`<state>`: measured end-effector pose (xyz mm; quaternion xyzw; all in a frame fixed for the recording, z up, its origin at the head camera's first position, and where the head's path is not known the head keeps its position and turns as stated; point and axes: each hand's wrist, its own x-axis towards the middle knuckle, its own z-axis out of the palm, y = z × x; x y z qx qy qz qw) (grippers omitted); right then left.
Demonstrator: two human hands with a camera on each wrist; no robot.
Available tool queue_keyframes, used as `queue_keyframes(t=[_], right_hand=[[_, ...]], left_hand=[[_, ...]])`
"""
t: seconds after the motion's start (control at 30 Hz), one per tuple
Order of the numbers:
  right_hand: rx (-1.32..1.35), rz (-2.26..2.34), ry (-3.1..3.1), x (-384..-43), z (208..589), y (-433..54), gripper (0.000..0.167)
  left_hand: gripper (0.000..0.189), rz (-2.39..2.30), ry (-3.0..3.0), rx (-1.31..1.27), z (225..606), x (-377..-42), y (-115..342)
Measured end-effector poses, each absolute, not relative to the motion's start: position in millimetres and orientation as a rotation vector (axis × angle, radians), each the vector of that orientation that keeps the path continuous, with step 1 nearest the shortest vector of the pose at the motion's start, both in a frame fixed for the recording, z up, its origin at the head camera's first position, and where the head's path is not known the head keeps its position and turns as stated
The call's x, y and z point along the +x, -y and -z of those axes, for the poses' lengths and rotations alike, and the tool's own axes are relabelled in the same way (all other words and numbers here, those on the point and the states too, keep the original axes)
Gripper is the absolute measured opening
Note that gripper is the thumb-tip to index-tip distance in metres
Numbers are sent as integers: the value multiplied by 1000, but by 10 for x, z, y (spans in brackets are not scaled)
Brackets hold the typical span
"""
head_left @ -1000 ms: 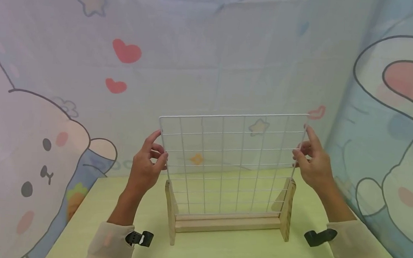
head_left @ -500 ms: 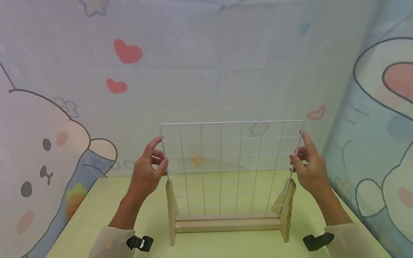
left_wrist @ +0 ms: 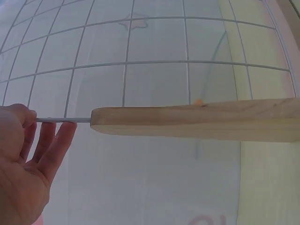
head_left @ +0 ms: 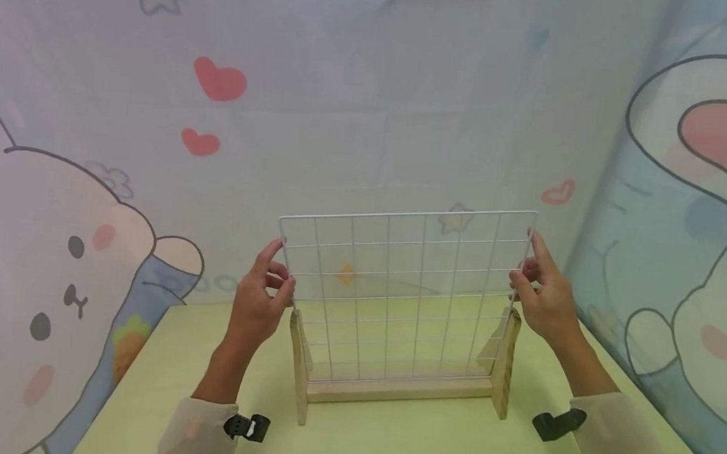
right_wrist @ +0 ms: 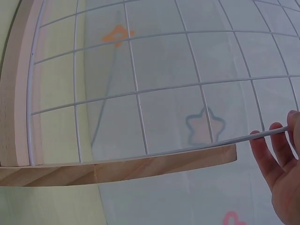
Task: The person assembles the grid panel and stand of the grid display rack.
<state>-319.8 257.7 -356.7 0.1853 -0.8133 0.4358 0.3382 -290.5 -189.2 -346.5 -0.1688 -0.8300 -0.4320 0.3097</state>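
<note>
A white wire grid panel (head_left: 402, 215) stands upright in a pale wooden stand, its lower edge right at the crossbar (head_left: 399, 390). My left hand (head_left: 258, 300) pinches the panel's left side wire between thumb and fingers, just above the left upright (head_left: 299, 367). On the opposite side, my right hand (head_left: 547, 296) grips the right wire the same way, above the right upright (head_left: 504, 367). In the left wrist view the side wire runs into the end of the wooden upright (left_wrist: 187, 123). The right wrist view shows the wire lying along the other upright (right_wrist: 140, 169).
The stand rests on a yellow-green tabletop (head_left: 386, 440). Behind it hangs a pale cloth backdrop (head_left: 346, 113) printed with hearts and stars. Printed rabbits fill the cloth on the left and right sides. Black straps (head_left: 559, 423) sit at both sleeve cuffs.
Both hands have lowered the wire grid panel a little further into the stand, mostly in the first half second. The head view has since tilted slightly downward.
</note>
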Motion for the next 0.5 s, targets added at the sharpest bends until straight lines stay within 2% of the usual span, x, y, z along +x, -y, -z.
queue_keyframes(t=[0.33, 0.5], right_hand=[[513, -1107, 2143, -3166, 3574, -2634, 73], [524, -1033, 2176, -3146, 3592, -2741, 64]], left_hand=[[64, 1152, 2254, -447, 3493, -2873, 1933], [61, 1211, 2300, -522, 3496, -2842, 2026]])
